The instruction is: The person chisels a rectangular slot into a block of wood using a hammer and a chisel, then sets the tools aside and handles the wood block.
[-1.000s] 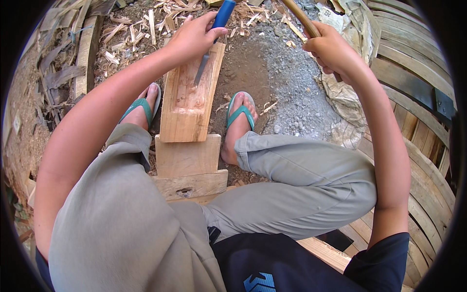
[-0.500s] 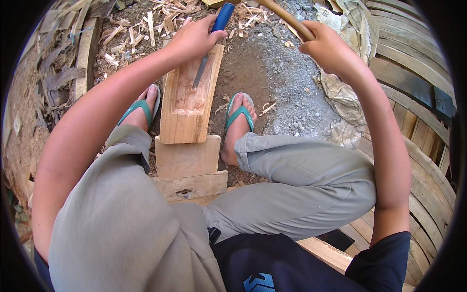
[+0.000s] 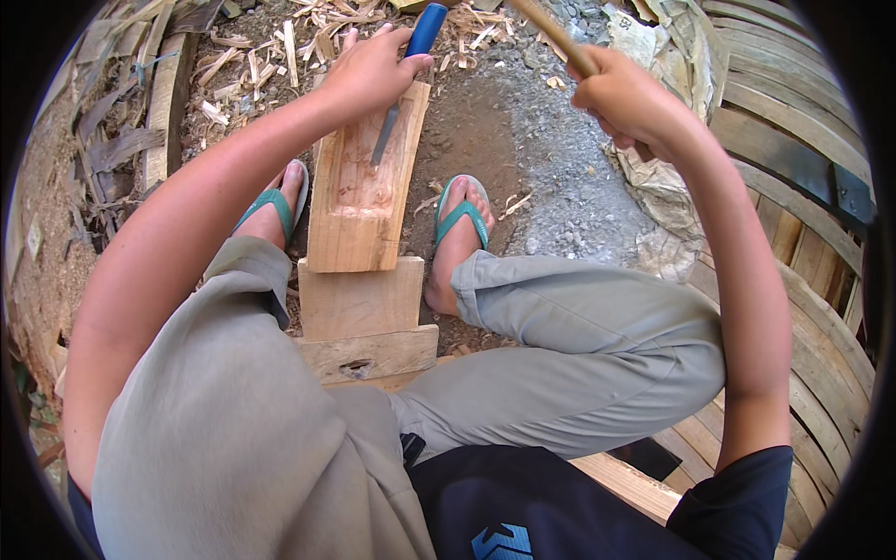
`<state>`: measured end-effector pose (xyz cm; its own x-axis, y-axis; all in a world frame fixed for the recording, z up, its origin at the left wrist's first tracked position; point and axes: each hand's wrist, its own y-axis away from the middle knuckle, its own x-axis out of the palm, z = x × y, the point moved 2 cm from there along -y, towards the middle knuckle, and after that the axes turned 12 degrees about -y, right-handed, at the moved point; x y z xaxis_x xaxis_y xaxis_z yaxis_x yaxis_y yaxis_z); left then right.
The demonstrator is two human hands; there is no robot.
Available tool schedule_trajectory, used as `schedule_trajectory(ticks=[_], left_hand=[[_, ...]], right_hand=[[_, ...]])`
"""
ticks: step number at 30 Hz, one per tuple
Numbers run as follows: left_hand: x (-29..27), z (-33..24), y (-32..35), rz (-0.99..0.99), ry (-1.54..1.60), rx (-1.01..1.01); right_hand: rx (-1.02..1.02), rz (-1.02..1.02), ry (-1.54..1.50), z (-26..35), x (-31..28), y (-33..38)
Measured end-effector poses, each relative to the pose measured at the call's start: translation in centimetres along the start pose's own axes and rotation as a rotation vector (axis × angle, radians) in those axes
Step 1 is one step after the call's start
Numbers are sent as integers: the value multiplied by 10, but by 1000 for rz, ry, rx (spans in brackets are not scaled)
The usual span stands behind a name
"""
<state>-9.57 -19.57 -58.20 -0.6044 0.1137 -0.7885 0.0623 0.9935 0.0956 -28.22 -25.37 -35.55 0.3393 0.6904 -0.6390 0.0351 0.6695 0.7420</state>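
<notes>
My left hand (image 3: pixel 369 75) is closed around the blue handle of a chisel (image 3: pixel 427 30). Its steel blade slants down into the hollow cut in a pale wooden block (image 3: pixel 355 243), the tip against the recess floor. In my right hand (image 3: pixel 630 98) I grip a tool by its wooden handle (image 3: pixel 555 37), up and to the right of the chisel. The far end of that handle runs past the top edge, so the tool's head cannot be made out for certain. The block's near end rests on a wooden board (image 3: pixel 359 299), between my sandalled feet.
Wood chips (image 3: pixel 289 51) litter the ground at the far left, near a rough timber (image 3: pixel 166 112). Gravel (image 3: pixel 569 177) and crumpled sheeting (image 3: pixel 658 191) lie to the right. A curved-looking stack of wooden slats (image 3: pixel 793 112) lines the right side. My knees flank the board.
My right hand has turned a little, and the wooden handle now slants more steeply, its lower end showing below my fist. The chisel and block have barely shifted in the picture.
</notes>
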Motion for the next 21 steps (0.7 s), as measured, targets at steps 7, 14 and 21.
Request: schedule_trajectory(ticks=[7, 14, 21], left_hand=[[3, 7, -6, 91, 39, 5], [-8, 4, 3, 74, 8, -2], [4, 9, 4, 16, 54, -21]], right_hand=[[-52, -148, -147, -15, -8, -12], [4, 42, 1, -17, -26, -18], [69, 210, 56, -4, -6, -12]])
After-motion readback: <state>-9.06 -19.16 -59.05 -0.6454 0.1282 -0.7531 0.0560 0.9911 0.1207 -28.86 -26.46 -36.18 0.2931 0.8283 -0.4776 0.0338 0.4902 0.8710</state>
